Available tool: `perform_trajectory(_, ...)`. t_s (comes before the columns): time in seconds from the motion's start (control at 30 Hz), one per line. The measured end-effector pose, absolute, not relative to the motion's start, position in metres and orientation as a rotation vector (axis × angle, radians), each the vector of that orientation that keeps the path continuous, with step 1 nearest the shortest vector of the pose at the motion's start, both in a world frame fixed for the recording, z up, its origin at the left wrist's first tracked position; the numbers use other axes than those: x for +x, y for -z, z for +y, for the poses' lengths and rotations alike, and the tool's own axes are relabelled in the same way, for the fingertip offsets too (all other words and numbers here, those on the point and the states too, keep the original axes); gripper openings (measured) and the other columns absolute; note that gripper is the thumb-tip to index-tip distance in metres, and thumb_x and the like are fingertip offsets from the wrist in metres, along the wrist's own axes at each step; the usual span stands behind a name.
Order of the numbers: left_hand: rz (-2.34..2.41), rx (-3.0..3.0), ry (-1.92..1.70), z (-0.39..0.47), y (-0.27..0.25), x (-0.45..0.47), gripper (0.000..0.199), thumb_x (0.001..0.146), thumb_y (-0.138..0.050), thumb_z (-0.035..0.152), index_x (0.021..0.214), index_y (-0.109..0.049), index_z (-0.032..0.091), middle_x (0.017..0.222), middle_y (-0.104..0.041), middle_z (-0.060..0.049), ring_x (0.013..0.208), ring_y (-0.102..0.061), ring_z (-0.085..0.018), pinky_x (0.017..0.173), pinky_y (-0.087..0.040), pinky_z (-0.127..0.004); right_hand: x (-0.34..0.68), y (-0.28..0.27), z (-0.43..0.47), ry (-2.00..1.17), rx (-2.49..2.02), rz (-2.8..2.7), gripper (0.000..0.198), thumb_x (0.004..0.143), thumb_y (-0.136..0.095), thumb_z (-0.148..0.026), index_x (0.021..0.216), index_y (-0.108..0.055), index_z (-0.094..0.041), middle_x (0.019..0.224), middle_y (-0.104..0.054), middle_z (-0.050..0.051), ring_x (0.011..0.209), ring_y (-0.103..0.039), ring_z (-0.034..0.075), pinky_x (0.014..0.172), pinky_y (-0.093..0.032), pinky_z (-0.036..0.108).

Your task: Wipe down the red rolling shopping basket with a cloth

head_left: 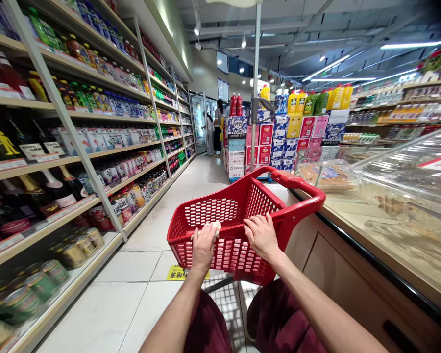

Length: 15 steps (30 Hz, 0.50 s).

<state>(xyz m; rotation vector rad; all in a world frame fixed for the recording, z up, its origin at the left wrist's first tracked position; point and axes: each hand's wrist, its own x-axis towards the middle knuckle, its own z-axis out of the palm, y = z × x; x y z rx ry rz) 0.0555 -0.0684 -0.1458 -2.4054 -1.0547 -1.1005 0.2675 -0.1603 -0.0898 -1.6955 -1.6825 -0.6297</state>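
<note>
A red plastic shopping cart [230, 250] with a honeycomb of holes in its walls stands turned sideways right in front of me. My left hand [203, 250] is closed over the near rim, holding a crumpled whitish cloth [216, 227] against it. Further right along the same rim, my right hand [263, 236] has its fingers curled over the edge, close to the inner partition. The cart's thick red handle [297, 184] rises to the right of that hand. Both sets of fingertips are partly hidden behind the rim.
Drink shelves [106, 142] line the left side. A glass-covered counter [353, 230] runs close on the right. Stacked drink cartons [255, 139] stand ahead, with people [218, 125] by the fridges beyond. A yellow sticker [175, 272] marks the tiled floor.
</note>
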Motion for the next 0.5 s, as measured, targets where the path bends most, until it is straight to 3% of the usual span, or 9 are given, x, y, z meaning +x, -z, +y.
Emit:
perform_trajectory(0.23, -1.420, -2.082, 1.345, -0.048, 0.158, 0.004, 0.037, 0.083, -0.033, 0.017, 0.115, -0.051, 0.016, 0.124, -0.051, -0.013, 0.118, -0.044, -0.022, 0.099, -0.033, -0.045, 0.265, 0.094, -0.159, 0.658, -1.710, -1.678, 0.027, 0.085, -0.041, -0.029, 0.099, -0.062, -0.020, 0.098, -0.062, 0.006, 0.099, -0.046, 0.021, 0.101, -0.014, 0.045)
perform_trajectory(0.43, -1.152, -2.451, 1.149, -0.059, 0.155, 0.033, 0.042, 0.082, -0.032, 0.011, 0.120, -0.047, 0.022, 0.129, -0.048, -0.007, 0.123, -0.037, -0.018, 0.103, -0.028, -0.043, 0.259, 0.094, -0.157, 0.610, -1.722, -1.678, 0.027, 0.084, -0.042, -0.030, 0.099, -0.062, -0.019, 0.098, -0.061, 0.007, 0.099, -0.047, 0.022, 0.102, -0.014, 0.046)
perform_trajectory(0.5, -1.288, -2.405, 1.126, -0.058, 0.152, 0.027, 0.041, 0.083, -0.033, 0.014, 0.119, -0.048, 0.022, 0.130, -0.046, -0.009, 0.124, -0.036, -0.021, 0.102, -0.028, -0.048, 0.261, 0.094, -0.158, 0.592, -1.705, -1.708, 0.027, 0.085, -0.040, -0.028, 0.100, -0.062, -0.020, 0.099, -0.061, 0.006, 0.099, -0.047, 0.021, 0.102, -0.014, 0.045)
